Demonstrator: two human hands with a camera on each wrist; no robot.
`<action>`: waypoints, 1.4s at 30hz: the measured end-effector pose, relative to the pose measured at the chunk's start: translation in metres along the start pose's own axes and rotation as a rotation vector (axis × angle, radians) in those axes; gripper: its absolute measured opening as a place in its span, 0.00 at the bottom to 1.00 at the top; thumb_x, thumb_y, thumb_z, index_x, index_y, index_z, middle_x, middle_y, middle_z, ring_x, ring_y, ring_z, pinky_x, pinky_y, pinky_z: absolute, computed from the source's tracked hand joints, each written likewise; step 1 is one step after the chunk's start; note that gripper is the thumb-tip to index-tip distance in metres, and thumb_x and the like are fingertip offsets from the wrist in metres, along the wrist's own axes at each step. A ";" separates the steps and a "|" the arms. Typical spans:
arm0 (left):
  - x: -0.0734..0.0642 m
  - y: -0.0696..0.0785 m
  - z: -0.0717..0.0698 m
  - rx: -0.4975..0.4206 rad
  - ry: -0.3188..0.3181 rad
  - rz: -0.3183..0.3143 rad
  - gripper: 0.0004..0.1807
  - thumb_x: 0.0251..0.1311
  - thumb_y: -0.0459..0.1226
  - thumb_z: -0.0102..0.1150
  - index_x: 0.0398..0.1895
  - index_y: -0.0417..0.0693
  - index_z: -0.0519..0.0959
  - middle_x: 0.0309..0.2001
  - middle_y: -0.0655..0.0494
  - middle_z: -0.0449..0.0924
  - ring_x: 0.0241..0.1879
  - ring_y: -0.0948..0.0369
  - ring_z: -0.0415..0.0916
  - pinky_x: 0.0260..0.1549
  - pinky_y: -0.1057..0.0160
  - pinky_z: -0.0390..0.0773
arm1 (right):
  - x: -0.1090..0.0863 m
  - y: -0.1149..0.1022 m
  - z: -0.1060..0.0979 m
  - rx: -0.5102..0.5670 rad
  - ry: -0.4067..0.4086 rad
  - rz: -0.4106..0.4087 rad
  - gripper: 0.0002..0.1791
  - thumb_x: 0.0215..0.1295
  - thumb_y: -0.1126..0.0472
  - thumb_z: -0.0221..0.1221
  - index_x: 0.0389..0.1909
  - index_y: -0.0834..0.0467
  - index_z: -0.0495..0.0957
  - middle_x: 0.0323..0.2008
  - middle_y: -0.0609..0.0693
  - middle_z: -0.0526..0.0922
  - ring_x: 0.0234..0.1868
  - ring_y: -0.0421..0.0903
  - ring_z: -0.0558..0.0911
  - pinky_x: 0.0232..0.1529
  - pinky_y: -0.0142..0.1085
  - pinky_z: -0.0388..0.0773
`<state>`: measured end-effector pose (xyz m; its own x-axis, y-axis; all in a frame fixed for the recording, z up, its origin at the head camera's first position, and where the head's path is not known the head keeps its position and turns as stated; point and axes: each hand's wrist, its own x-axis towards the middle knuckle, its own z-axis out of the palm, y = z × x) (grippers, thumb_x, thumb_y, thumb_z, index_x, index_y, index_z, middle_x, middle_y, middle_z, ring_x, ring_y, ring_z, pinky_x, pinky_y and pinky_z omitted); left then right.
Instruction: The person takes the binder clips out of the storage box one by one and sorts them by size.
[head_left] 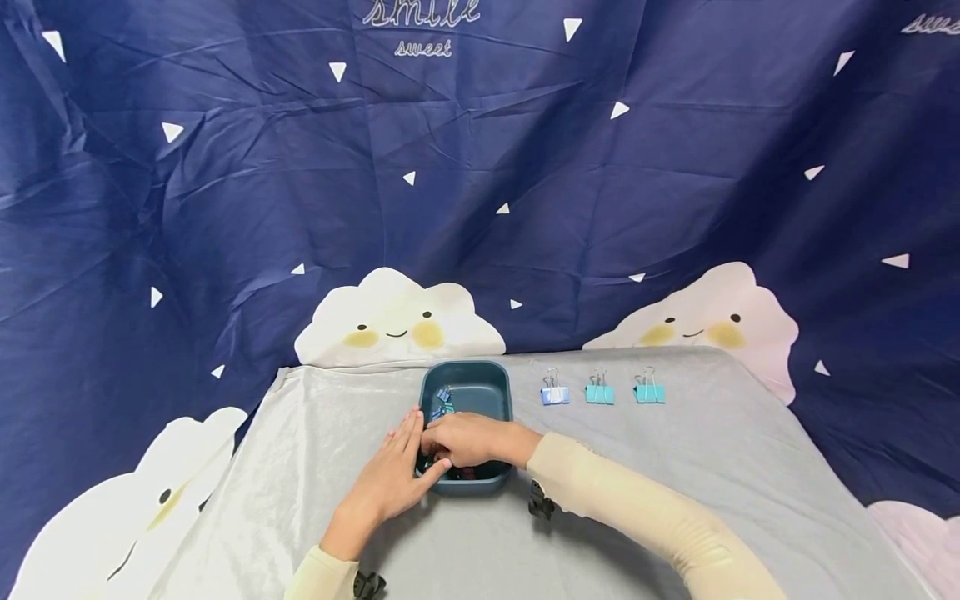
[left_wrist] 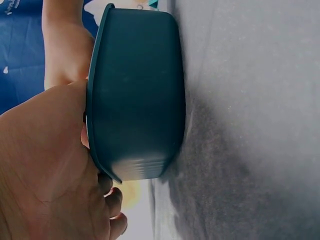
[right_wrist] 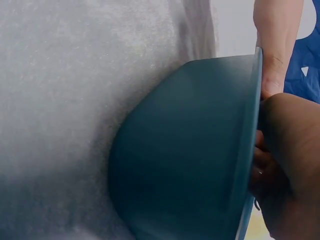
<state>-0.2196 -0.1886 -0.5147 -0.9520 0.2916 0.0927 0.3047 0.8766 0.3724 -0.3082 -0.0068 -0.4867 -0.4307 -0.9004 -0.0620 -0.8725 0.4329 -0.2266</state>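
A dark teal rectangular bin stands on the grey cloth. My left hand rests on its left rim, fingers straight and thumb reaching over the near left corner. From the right, my right hand dips into the bin, fingers bent downward near its left side. Small blue binder clips lie inside beyond the fingers, and something red shows below the hand. The bin's wall hides part of the right fingers in the right wrist view, so I cannot tell what they hold.
Three binder clips stand in a row right of the bin: a blue one, a teal one and another teal one. The grey cloth covers the table. Behind it hangs a dark blue curtain with clouds.
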 end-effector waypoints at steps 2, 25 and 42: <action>0.001 0.000 -0.001 0.011 -0.012 -0.007 0.55 0.76 0.68 0.46 0.86 0.35 0.48 0.87 0.43 0.45 0.87 0.47 0.45 0.84 0.42 0.54 | 0.000 0.000 0.000 0.036 -0.033 -0.006 0.10 0.72 0.63 0.67 0.51 0.50 0.86 0.43 0.39 0.88 0.41 0.30 0.82 0.46 0.24 0.80; 0.001 0.001 0.000 0.017 -0.028 -0.010 0.54 0.77 0.67 0.46 0.86 0.36 0.46 0.88 0.43 0.42 0.87 0.48 0.43 0.84 0.42 0.54 | -0.011 0.009 0.003 0.028 -0.027 0.048 0.10 0.66 0.61 0.71 0.34 0.45 0.78 0.31 0.37 0.82 0.30 0.33 0.76 0.33 0.25 0.73; -0.001 0.004 -0.001 0.009 0.000 -0.002 0.53 0.76 0.64 0.49 0.85 0.34 0.49 0.87 0.40 0.46 0.86 0.44 0.48 0.83 0.41 0.56 | -0.023 0.026 -0.018 0.144 0.201 0.053 0.10 0.63 0.65 0.68 0.36 0.49 0.76 0.28 0.38 0.80 0.28 0.32 0.75 0.31 0.26 0.70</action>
<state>-0.2178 -0.1856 -0.5126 -0.9526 0.2899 0.0918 0.3031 0.8806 0.3642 -0.3256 0.0257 -0.4741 -0.5249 -0.8435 0.1141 -0.8118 0.4557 -0.3650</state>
